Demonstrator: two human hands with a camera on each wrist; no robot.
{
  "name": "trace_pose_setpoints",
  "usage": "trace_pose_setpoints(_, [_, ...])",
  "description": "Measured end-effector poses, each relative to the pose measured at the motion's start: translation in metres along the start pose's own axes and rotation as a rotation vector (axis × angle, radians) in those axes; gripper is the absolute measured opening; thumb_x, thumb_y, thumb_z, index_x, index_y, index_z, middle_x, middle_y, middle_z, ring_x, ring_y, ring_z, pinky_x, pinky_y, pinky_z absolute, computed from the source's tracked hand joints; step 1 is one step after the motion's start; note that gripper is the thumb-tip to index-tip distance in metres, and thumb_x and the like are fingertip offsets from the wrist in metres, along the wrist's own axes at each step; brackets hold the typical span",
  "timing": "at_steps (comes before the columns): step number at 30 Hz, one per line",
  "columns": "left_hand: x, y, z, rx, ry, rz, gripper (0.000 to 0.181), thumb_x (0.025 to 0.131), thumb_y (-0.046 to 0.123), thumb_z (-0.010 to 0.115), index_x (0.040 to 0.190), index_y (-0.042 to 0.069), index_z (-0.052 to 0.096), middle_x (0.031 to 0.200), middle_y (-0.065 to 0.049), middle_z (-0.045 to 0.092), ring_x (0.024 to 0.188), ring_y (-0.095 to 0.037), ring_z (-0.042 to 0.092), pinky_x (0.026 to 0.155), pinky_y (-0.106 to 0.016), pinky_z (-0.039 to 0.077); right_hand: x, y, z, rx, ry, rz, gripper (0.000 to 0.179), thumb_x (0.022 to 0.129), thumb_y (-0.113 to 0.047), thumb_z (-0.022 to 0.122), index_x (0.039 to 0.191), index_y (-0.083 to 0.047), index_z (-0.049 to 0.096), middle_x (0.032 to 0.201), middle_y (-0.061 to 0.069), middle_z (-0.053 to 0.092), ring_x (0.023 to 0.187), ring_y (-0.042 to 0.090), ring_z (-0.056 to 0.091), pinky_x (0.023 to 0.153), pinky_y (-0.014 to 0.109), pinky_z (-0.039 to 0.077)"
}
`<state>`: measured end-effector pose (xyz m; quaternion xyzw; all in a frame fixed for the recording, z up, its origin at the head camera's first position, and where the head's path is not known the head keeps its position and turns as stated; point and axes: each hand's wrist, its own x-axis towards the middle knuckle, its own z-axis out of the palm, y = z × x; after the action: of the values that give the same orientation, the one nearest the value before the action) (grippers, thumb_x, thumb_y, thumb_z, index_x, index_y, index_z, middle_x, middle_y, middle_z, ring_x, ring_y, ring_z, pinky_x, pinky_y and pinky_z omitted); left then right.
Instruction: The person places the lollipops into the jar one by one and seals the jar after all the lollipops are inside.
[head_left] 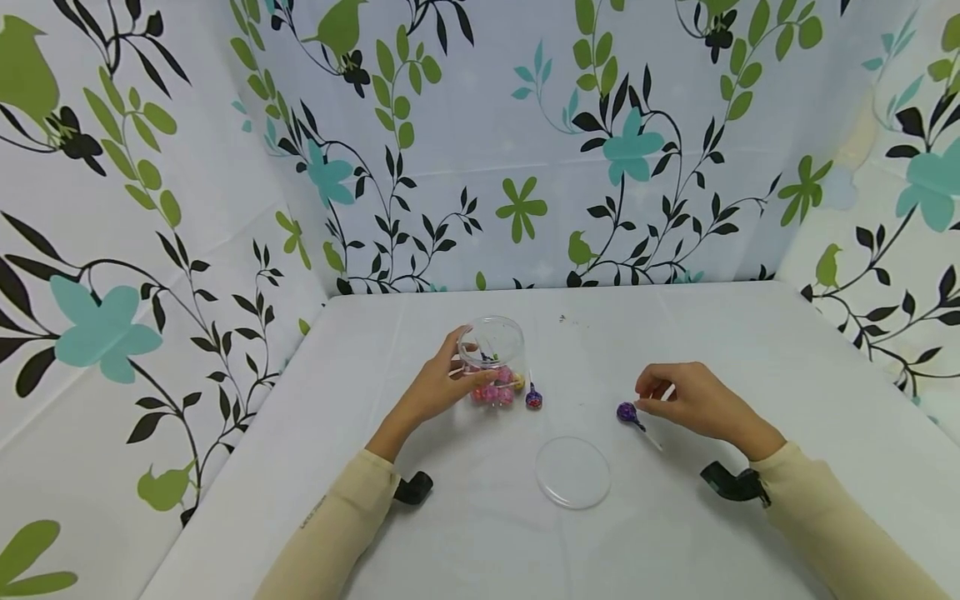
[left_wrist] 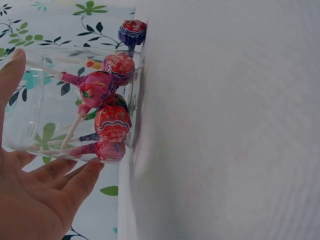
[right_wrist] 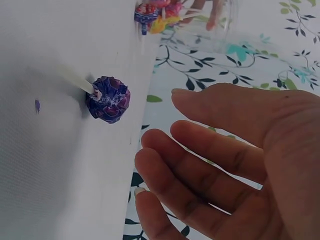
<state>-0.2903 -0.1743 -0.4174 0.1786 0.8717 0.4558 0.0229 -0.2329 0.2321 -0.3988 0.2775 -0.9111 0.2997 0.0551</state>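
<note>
My left hand grips a clear plastic jar by its side, thumb on one side and fingers round the other. Inside the jar lie several lollipops in pink and red wrappers, their white sticks pointing towards the mouth. Just right of the jar a lollipop in a blue and red wrapper rests on the table. Beside my right hand lies a purple-wrapped lollipop with its stick on the cloth. The right fingers are loosely bent, thumb apart, with nothing between them.
A clear round lid lies flat on the white table between the two arms. Small dark specks dot the cloth behind the jar. A leaf-patterned curtain stands along the table's back and sides.
</note>
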Motion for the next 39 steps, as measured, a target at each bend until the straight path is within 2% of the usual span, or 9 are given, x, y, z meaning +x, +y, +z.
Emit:
trace_pose_setpoints(6, [0.000, 0.000, 0.000, -0.009, -0.003, -0.004, 0.097, 0.091, 0.059, 0.075, 0.165, 0.028, 0.020, 0.155, -0.010, 0.048, 0.140, -0.035, 0.049, 0.113, -0.050, 0.041, 0.000, 0.000, 0.003, -0.010, -0.019, -0.001, 0.015, 0.088, -0.006, 0.083, 0.095, -0.014, 0.072, 0.086, -0.013, 0.066, 0.082, 0.010, 0.063, 0.071, 0.031, 0.056])
trace_pose_setpoints(14, [0.000, 0.001, 0.000, -0.012, -0.001, 0.003, 0.096, 0.092, 0.054, 0.076, 0.166, 0.028, 0.020, 0.155, -0.011, 0.048, 0.140, -0.036, 0.049, 0.113, -0.052, 0.041, -0.001, 0.001, 0.005, 0.006, -0.071, 0.003, 0.014, 0.089, -0.009, 0.082, 0.094, -0.014, 0.070, 0.083, -0.012, 0.064, 0.079, 0.009, 0.061, 0.067, 0.029, 0.053])
trace_pose_setpoints(24, [-0.001, 0.002, 0.000, -0.007, -0.001, 0.004, 0.096, 0.093, 0.053, 0.076, 0.165, 0.027, 0.020, 0.155, -0.013, 0.049, 0.139, -0.037, 0.049, 0.113, -0.051, 0.041, -0.001, 0.003, 0.012, 0.025, -0.156, 0.077, 0.025, 0.087, -0.017, 0.086, 0.099, -0.008, 0.066, 0.083, -0.008, 0.062, 0.075, 0.011, 0.058, 0.065, 0.028, 0.054])
trace_pose_setpoints(31, [-0.001, 0.004, 0.000, -0.009, -0.001, 0.006, 0.096, 0.093, 0.051, 0.077, 0.166, 0.025, 0.020, 0.154, -0.013, 0.049, 0.140, -0.038, 0.048, 0.113, -0.050, 0.041, -0.001, 0.004, 0.016, 0.014, -0.153, 0.073, 0.024, 0.086, -0.003, 0.083, 0.101, -0.007, 0.065, 0.085, -0.007, 0.064, 0.075, 0.011, 0.058, 0.061, 0.028, 0.054])
trace_pose_setpoints(39, [-0.001, 0.004, 0.000, -0.005, 0.003, 0.006, 0.096, 0.093, 0.050, 0.077, 0.166, 0.023, 0.020, 0.153, -0.012, 0.049, 0.140, -0.038, 0.048, 0.112, -0.049, 0.042, 0.000, 0.007, 0.017, -0.018, -0.122, 0.073, 0.022, 0.086, 0.001, 0.079, 0.101, -0.007, 0.065, 0.085, -0.007, 0.065, 0.077, 0.011, 0.061, 0.068, 0.032, 0.054])
